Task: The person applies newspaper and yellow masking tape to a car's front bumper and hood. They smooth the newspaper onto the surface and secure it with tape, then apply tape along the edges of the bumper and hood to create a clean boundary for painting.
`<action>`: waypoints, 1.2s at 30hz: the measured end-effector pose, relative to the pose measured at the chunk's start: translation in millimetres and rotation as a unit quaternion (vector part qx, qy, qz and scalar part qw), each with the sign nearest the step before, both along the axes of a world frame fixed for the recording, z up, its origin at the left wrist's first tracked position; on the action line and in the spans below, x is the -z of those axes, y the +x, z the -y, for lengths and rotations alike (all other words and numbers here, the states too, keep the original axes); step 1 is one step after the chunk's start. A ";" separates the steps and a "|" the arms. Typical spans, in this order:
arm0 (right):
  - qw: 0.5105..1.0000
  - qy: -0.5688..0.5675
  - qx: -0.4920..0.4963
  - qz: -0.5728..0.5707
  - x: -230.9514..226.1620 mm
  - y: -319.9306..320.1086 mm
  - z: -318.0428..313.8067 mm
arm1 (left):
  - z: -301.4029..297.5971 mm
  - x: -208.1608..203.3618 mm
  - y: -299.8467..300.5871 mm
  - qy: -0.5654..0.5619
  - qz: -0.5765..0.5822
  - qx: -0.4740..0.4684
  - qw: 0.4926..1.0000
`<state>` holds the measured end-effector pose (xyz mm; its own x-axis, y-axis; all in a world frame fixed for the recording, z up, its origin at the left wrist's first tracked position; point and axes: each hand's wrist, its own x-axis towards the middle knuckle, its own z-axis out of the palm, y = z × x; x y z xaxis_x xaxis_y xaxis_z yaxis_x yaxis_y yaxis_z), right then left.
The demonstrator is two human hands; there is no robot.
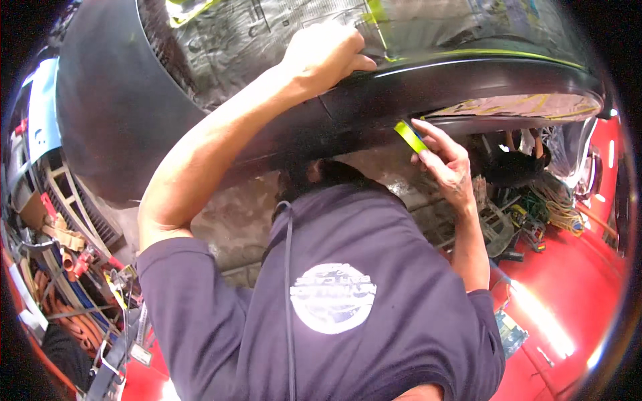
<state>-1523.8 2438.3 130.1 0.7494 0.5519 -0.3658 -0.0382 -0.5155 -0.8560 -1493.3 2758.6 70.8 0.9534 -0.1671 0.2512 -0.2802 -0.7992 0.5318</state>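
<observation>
My right hand [447, 164] grips a roll of bright yellow-green masking tape [409, 138] between thumb and fingers, just below the dark car body panel [488, 81]. Curled at the panel's upper edge is my left hand [326, 57], its thumb pointing right. Whatever its fingers may hold is hidden. Crinkled, see-through plastic sheeting [241, 47] covers the area above the panel. A yellow-green tape strip [495, 53] runs along the sheeting's lower edge, right of my left hand.
A masked opening [528, 107] lies at the right of the panel. Hoses and tools [73, 267] crowd the left side. Coiled cords [558, 204] and a red surface [562, 287] are at the right. A dark cord [289, 301] hangs down my shirt.
</observation>
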 end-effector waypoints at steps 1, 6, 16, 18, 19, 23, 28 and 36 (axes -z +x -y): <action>1.000 0.019 0.006 -0.008 -12.2 -3.1 -11.9 | 1.5 0.4 -5.3 -0.001 0.007 -0.003 1.000; 0.997 0.057 -0.036 0.034 -31.5 -0.2 -44.6 | 12.3 -7.7 -72.8 -0.403 -0.125 -0.061 0.905; 0.952 -0.039 -0.197 0.230 -25.9 -4.9 -78.9 | 48.7 10.0 -123.6 -0.622 -0.145 -0.058 0.767; 0.929 -0.045 -0.227 0.288 -23.5 -5.9 -83.6 | 50.4 20.2 -132.2 -0.619 -0.116 -0.087 0.772; 0.922 -0.066 -0.248 0.291 -26.5 -4.4 -85.6 | 52.3 24.8 -134.6 -0.610 -0.098 -0.101 0.780; 0.864 -0.154 -0.336 0.341 -51.2 13.3 -91.1 | 40.1 32.5 -135.8 -0.506 -0.001 -0.207 0.837; 0.809 -0.175 -0.395 0.398 -112.5 61.2 -111.0 | 11.3 25.3 -105.0 -0.463 0.039 -0.303 0.832; 0.672 -0.207 -0.525 0.480 -122.6 110.8 -134.3 | 26.7 34.3 -94.9 -0.322 0.019 -0.317 0.892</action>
<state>-1413.0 2572.6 252.7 0.0271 0.9608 -0.2759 0.9996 -0.0287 -0.0017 -1588.2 2731.9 36.5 0.7943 0.5926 0.1341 0.0925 -0.3361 0.9373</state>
